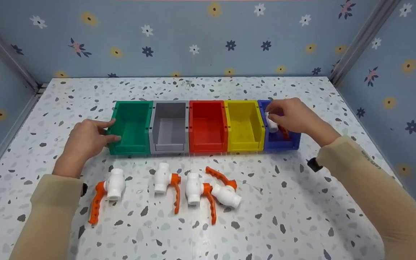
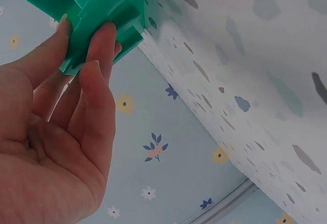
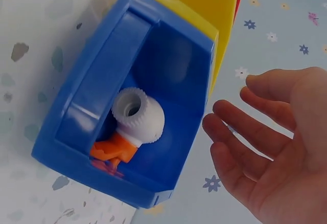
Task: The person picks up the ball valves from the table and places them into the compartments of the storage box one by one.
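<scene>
My left hand (image 1: pixel 87 139) pinches the left side wall of the green bin (image 1: pixel 130 149); in the left wrist view the thumb and fingers (image 2: pixel 104 40) lie on either side of its edge. Over the blue bin (image 1: pixel 282 145) at the right end hovers my right hand (image 1: pixel 291 115), its fingers loosely bent and holding nothing. Inside that bin lies a white ball valve (image 3: pixel 145 121) with an orange handle, apart from the fingers in the right wrist view. The hand partly hides this valve in the head view.
Between the end bins stand a grey bin (image 1: pixel 169 147), a red bin (image 1: pixel 208 147) and a yellow bin (image 1: pixel 245 146). In front lie several more white ball valves with orange handles, among them a left one (image 1: pixel 116 184) and a right one (image 1: pixel 226 196). Flowered walls (image 1: pixel 193 32) enclose the speckled table (image 1: pixel 265 231).
</scene>
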`<action>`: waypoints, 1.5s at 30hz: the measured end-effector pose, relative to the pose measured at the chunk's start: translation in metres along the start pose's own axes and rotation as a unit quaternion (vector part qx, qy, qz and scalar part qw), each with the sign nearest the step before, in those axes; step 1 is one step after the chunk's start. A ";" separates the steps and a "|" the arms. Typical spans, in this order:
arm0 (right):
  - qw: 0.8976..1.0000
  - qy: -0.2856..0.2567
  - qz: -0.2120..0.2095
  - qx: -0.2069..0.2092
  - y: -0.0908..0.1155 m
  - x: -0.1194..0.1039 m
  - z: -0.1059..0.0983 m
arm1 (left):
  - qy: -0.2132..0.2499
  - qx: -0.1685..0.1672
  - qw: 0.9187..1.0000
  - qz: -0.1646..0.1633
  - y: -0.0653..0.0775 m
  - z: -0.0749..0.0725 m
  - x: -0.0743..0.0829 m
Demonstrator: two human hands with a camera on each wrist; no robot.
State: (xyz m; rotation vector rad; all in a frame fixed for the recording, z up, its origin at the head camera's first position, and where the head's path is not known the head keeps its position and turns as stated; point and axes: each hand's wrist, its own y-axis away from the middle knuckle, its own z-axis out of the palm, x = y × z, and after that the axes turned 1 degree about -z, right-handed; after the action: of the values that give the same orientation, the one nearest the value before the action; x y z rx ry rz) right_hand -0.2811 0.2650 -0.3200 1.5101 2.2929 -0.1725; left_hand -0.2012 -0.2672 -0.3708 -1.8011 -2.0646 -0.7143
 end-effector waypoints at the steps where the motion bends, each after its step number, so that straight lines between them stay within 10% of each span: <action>1: 1.000 0.000 -0.005 0.004 0.002 -0.001 0.001 | 0.001 0.000 1.000 0.000 0.000 0.000 0.000; 15: 0.991 -0.002 -0.124 0.046 0.024 -0.028 0.019 | -0.002 0.005 1.000 0.009 0.002 0.000 0.001; 45: 0.952 -0.044 -0.297 -0.067 0.058 -0.067 0.085 | -0.007 0.005 1.000 0.005 0.001 0.000 0.001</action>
State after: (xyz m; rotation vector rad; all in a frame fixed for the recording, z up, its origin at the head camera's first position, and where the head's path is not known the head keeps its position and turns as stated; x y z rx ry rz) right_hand -0.1841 0.2047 -0.3663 0.6955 2.5574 -0.2329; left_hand -0.2002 -0.2668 -0.3700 -1.8144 -2.0636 -0.6885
